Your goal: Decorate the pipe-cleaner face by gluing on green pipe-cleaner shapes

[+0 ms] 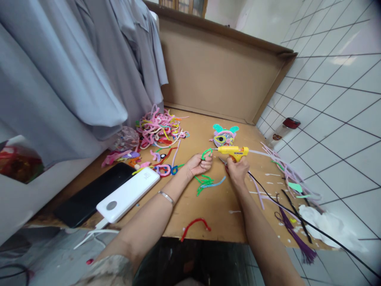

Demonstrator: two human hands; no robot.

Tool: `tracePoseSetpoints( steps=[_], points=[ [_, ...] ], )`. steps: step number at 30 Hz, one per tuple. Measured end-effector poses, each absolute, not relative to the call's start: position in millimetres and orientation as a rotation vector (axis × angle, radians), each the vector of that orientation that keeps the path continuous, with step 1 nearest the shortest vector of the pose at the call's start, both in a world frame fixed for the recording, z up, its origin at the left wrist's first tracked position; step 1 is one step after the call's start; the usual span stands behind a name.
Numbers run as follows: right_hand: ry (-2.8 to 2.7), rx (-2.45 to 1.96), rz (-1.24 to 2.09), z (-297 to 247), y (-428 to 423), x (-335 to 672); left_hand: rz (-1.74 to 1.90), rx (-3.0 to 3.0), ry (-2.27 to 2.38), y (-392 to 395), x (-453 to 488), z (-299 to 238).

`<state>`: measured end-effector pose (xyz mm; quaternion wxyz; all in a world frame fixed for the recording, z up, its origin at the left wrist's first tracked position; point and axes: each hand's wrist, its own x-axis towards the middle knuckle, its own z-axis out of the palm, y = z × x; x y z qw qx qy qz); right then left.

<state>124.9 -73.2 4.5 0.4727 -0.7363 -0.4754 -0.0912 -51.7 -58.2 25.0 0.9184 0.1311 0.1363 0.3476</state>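
Between the fingers of my left hand (200, 164) is a bent green pipe cleaner (206, 153). A yellow hot glue gun (229, 150) is gripped in my right hand (238, 170), its nozzle pointing left at the green piece; whether the tip touches it I cannot tell. Scissors (223, 161) show partly beside or under the right hand's fingers. Just beyond the glue gun lies a fuzzy figure (224, 137) with turquoise ears and a yellow-rimmed eye. Short green pipe cleaner pieces (204, 182) and a light blue one (218, 183) lie below my hands.
A tangled pile of pipe cleaners (159, 126) lies at the back left. Nearer are a white power bank (131, 192) and a black phone-like slab (95, 194). A red pipe cleaner (195, 224) lies near the front edge. The gun's black cord (285, 208) crosses rightward past a purple tassel (296, 236).
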Motion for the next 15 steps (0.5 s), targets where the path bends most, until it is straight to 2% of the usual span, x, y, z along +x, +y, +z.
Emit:
tracePoseSetpoints(
  steps=[15],
  points=[
    [-1.169,-1.804,-0.153,9.3,-75.4,123.0,0.713,0.292,0.303,-58.5,-51.7,27.0]
  ],
)
